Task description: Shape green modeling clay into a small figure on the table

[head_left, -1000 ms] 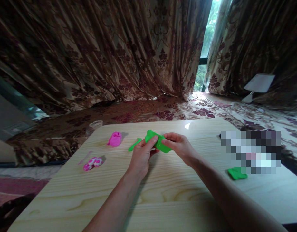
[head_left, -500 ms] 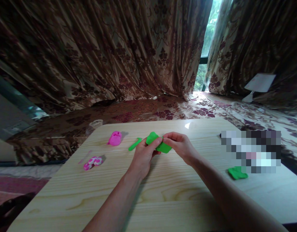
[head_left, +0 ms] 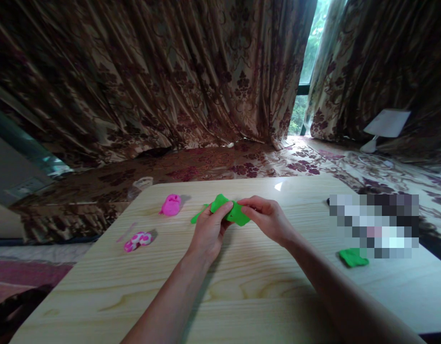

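A flattened piece of bright green modelling clay (head_left: pixel 241 216) is held above the middle of the table. My left hand (head_left: pixel 209 229) grips it with the thumb on top and the fingers beneath. On its right edge, the thumb and fingers of my right hand (head_left: pixel 266 215) pinch the clay. Partly behind my left hand lies a thin green stick (head_left: pixel 195 218), perhaps a clay tool or a rolled strip. Another flat lump of green clay (head_left: pixel 353 257) rests on the table to the right.
On the pale wooden table (head_left: pixel 134 296), a pink clay bag-like shape (head_left: pixel 171 205) stands at the back left. Pink-and-white clay pieces (head_left: pixel 137 241) and a thin pink strip (head_left: pixel 127 231) lie nearer. A blurred-out item (head_left: pixel 378 224) sits at the right; a white lamp (head_left: pixel 385 123) stands beyond.
My left hand has shifted slightly left with the green clay, covering more of the green stick. My right hand's grip has moved along the clay's right edge.
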Demonstrator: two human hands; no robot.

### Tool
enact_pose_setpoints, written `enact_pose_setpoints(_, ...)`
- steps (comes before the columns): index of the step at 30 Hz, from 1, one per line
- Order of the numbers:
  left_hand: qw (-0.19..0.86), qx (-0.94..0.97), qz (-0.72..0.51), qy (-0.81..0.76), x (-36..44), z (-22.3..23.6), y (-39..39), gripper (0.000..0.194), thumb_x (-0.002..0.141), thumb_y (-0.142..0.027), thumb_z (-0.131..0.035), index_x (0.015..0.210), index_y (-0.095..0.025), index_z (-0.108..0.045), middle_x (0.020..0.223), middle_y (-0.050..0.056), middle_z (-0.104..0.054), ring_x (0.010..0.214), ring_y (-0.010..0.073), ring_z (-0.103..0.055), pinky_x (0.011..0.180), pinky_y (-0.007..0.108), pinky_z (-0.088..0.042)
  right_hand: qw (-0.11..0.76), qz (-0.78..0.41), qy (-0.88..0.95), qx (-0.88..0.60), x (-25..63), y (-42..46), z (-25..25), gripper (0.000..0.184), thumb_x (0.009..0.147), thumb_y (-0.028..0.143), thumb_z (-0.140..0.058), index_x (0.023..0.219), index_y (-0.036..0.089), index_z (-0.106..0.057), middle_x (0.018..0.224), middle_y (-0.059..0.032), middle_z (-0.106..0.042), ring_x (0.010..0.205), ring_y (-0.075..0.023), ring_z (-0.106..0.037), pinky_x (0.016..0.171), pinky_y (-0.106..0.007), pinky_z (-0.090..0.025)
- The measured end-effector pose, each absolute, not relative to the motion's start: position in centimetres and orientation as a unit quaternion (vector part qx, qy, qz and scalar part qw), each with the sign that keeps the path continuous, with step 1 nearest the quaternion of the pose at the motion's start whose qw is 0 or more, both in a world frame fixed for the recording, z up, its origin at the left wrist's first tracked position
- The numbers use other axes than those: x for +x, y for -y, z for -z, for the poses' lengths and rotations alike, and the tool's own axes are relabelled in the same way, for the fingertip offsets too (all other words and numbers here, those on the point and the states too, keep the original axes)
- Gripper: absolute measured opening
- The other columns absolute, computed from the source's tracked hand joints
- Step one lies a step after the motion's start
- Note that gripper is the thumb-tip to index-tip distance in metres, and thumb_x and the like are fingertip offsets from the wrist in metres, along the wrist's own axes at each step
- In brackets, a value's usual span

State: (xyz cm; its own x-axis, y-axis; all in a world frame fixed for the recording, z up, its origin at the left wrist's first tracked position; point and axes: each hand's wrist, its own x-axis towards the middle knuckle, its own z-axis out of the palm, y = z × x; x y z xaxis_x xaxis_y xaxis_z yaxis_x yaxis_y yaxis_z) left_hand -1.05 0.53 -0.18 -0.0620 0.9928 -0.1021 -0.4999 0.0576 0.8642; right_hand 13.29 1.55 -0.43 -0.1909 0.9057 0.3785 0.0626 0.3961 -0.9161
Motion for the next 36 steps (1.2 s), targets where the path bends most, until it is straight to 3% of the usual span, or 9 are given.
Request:
enact_pose_setpoints(4,0.604,0.318,-0.614,-0.395,-1.1,0.3,-0.6,0.024,0.059,-0.024,-0.074,0.078,-0.015,-0.062,0.072,-0.001,-0.065,0.065,0.0099,-0.059,0.061,0.022,-0.047,0.508,-0.417,0.662,-0.360,13.3,-1.4,0.4,0.031,0.079,0.028,-0.054,0.107,0.020,-0.063,0.075,-0.0013,-0.060,0.064,-0.0118,-0.052,0.057,-0.024,-0.041)
enact_pose_setpoints(9,0.606,0.315,-0.619,-0.388,-1.1,0.3,-0.7,0.021,0.061,-0.022,-0.073,0.079,-0.015,-0.062,0.075,-0.001,-0.065,0.068,0.0094,-0.059,0.066,0.022,-0.047,0.517,-0.361,0.689,-0.358,13.2,-1.1,-0.1,0.023,0.079,0.025,-0.053,0.094,0.019,-0.069,0.079,-0.0034,-0.060,0.071,-0.0136,-0.053,0.061,-0.024,-0.041)
enact_pose_setpoints(14,0.601,0.325,-0.619,-0.387,-1.0,0.4,-0.6,0.020,0.062,-0.022,-0.072,0.079,-0.016,-0.062,0.073,-0.002,-0.065,0.066,0.0095,-0.059,0.066,0.023,-0.047,0.507,-0.385,0.679,-0.365,13.1,-0.9,-0.3,0.029,0.081,0.024,-0.051,0.106,0.019,-0.065,0.074,-0.0012,-0.058,0.065,-0.0114,-0.051,0.056,-0.023,-0.040)
enact_pose_setpoints(23,0.601,0.320,-0.620,-0.390,-1.0,0.6,-0.8,0.021,0.063,-0.020,-0.072,0.080,-0.014,-0.061,0.072,-0.001,-0.063,0.066,0.0086,-0.057,0.063,0.021,-0.047,0.518,-0.276,0.736,-0.337,13.1,-1.2,0.7,0.026,0.083,0.018,-0.049,0.100,0.021,-0.068,0.076,-0.0024,-0.056,0.067,-0.0112,-0.053,0.058,-0.022,-0.042)
enact_pose_setpoints(36,0.629,0.308,-0.605,-0.378,-1.0,-0.1,-0.4,0.018,0.064,-0.025,-0.071,0.078,-0.017,-0.062,0.073,-0.002,-0.062,0.064,0.0089,-0.056,0.057,0.021,-0.045,0.513,-0.285,0.731,-0.347,13.2,-1.4,1.0,0.026,0.082,0.019,-0.051,0.105,0.018,-0.063,0.078,-0.0027,-0.056,0.068,-0.0114,-0.053,0.058,-0.022,-0.044)
